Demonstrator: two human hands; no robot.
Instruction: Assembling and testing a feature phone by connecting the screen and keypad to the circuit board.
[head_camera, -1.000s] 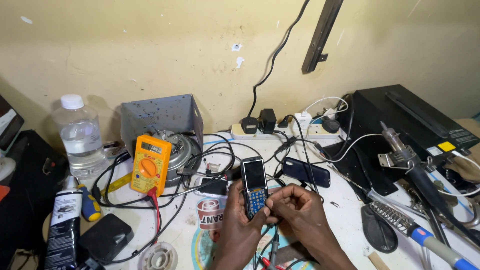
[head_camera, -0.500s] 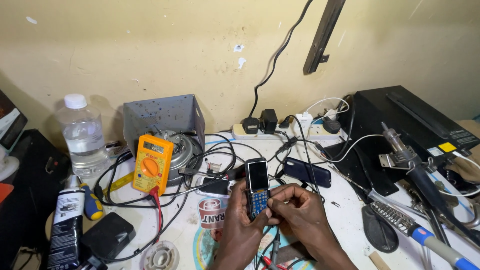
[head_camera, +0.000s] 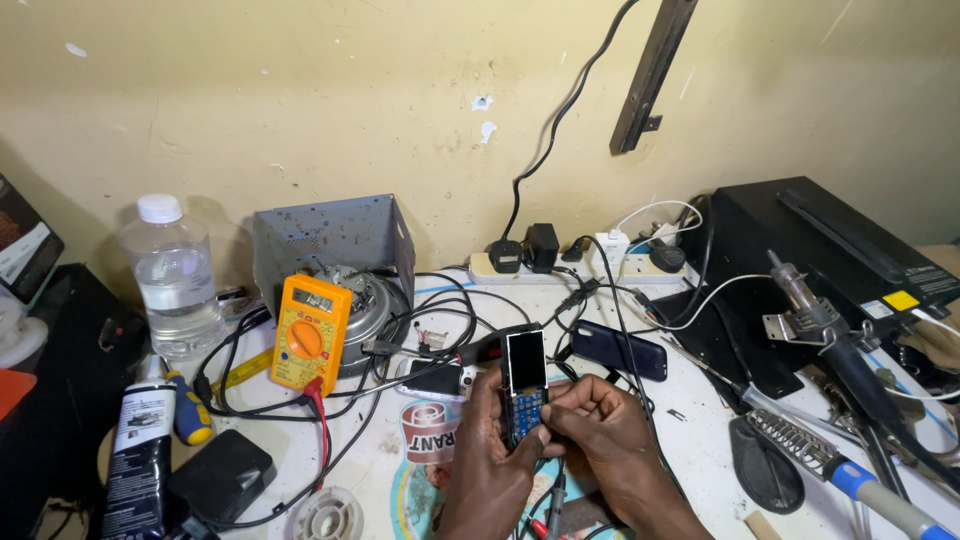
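one phone in two hands

my left hand grips one keypad phone upright above the surface; my right hand closes on its lower edge. around them: one orange multimeter, one water bottle, one dark phone lying flat, one power strip.
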